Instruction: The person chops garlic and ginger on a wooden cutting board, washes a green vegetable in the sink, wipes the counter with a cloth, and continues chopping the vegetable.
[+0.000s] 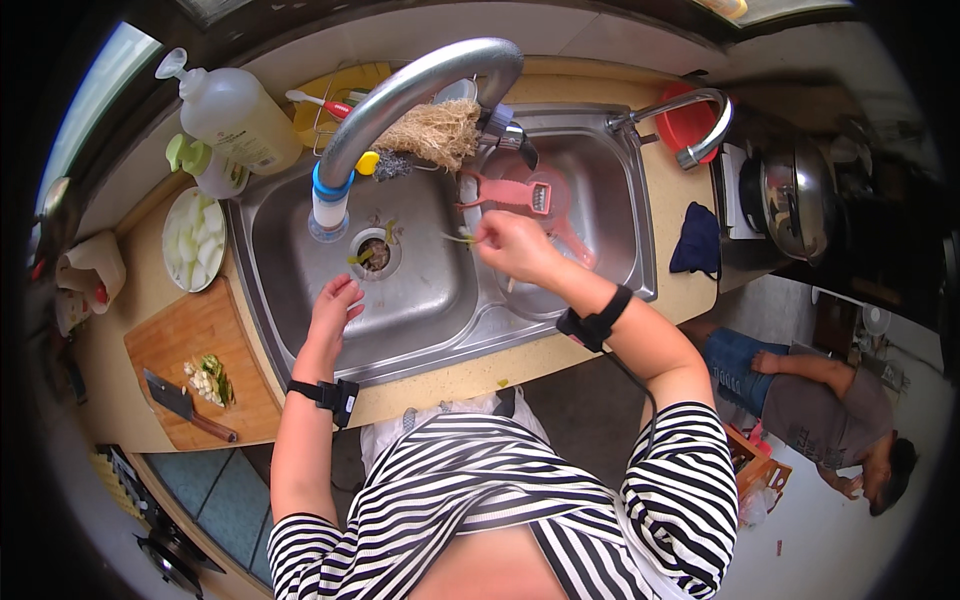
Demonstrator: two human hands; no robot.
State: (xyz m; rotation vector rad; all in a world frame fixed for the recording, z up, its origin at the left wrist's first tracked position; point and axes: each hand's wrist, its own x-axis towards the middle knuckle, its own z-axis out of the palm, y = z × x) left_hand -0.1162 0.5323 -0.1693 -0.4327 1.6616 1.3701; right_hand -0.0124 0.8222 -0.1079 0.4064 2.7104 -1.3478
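My right hand point(516, 246) pinches a thin green-and-white vegetable piece point(456, 238) above the divider of a steel double sink point(420, 315). Beside that hand, a pink peeler or grater point(517, 195) lies across the right basin, over a pink translucent utensil or strainer point(577, 244). My left hand point(334, 307) hovers over the left basin's near left side, fingers loosely curled and apart, holding nothing. Green scraps point(361, 257) and brownish bits lie in and around the drain point(375, 255). A thick curved faucet point(420, 75) with a blue-ringed nozzle arches over the left basin.
At left are a cutting board point(240, 352) with a cleaver point(169, 394) and chopped vegetables point(211, 381), a plate of pale green slices point(193, 240) and a pump bottle point(236, 120). A second faucet point(709, 97) and dark blue cloth point(696, 238) are at right. Another person point(817, 397) is at far right.
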